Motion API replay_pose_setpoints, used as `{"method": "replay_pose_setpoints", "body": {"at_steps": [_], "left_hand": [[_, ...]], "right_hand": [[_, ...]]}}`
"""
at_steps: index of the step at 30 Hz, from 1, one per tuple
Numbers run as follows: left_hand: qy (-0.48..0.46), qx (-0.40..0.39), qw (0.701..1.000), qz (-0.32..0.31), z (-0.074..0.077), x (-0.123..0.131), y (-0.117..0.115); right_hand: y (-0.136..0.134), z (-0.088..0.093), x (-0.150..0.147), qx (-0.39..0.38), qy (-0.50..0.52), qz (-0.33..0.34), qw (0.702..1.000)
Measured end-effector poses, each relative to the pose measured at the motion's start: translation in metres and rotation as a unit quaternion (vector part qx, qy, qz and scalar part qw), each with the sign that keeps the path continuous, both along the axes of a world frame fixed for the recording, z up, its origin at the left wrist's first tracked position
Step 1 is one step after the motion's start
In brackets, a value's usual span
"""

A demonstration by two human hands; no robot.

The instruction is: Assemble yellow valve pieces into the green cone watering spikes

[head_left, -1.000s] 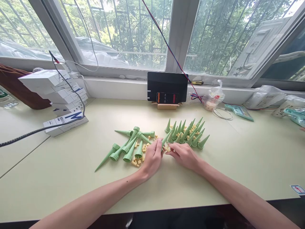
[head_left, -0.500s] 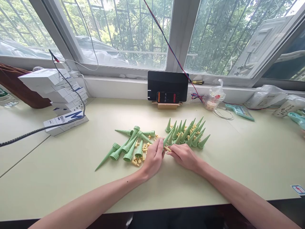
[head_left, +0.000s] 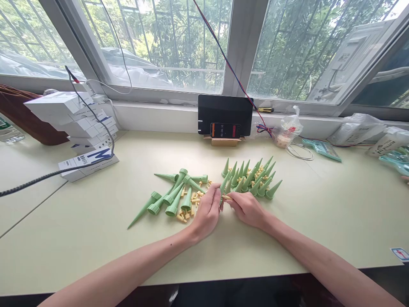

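My left hand [head_left: 207, 209] is closed around a green plastic cone spike [head_left: 224, 186] that points up and away. My right hand [head_left: 247, 209] pinches a small yellow plug [head_left: 227, 197] right beside the spike's base. To the left lies a loose heap of green spikes [head_left: 169, 198] mixed with small yellow plugs [head_left: 189, 207]. Just beyond my hands stands a cluster of upright green spikes [head_left: 252, 179] with yellow bits among them.
A pale green table [head_left: 96, 221] runs below a window. A black tablet [head_left: 225, 115] with a phone [head_left: 225, 130] leans at the back. White boxes [head_left: 73, 119] are stacked at the left under a black cable [head_left: 47, 175]. Bags [head_left: 287, 130] and teal tools [head_left: 322, 149] lie at the right.
My hands have drawn slightly closer together and lifted a little; the yellow plug now sits at the base of the held spike. The piles have not moved.
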State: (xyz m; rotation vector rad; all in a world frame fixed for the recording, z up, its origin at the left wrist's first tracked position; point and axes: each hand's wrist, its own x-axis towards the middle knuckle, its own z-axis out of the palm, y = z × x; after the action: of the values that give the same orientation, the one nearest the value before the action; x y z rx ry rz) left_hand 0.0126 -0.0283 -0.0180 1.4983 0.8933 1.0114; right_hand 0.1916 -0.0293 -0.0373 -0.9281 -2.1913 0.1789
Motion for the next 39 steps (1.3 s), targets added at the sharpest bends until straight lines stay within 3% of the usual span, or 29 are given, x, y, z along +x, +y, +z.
{"method": "replay_pose_setpoints", "body": {"at_steps": [12,18,22,27,31,35,39], "left_hand": [[0.031,0.06,0.998,0.0,-0.002,0.001,-0.001],[0.03,0.092,0.995,0.003,-0.002,0.002,0.0],[0.039,0.139,0.989,0.028,-0.002,0.002,0.002],[0.034,0.188,0.98,0.06,-0.004,0.0,0.007],[0.063,0.225,0.97,0.067,-0.006,-0.002,0.013],[0.078,0.2,0.975,0.062,-0.002,-0.004,0.014],[0.067,0.135,0.986,0.074,0.007,-0.004,0.01]], "right_hand": [[0.0,0.002,-0.001,-0.076,0.051,0.007,0.996],[-0.001,-0.003,-0.002,-0.141,0.123,0.01,0.982],[-0.004,0.001,-0.007,-0.228,0.202,0.009,0.952],[-0.006,0.007,-0.011,-0.36,0.322,0.031,0.875],[-0.004,0.006,-0.012,-0.389,0.367,0.04,0.844],[-0.003,0.008,-0.011,-0.355,0.36,0.026,0.862],[-0.002,0.008,-0.007,-0.248,0.274,-0.005,0.929]]}}
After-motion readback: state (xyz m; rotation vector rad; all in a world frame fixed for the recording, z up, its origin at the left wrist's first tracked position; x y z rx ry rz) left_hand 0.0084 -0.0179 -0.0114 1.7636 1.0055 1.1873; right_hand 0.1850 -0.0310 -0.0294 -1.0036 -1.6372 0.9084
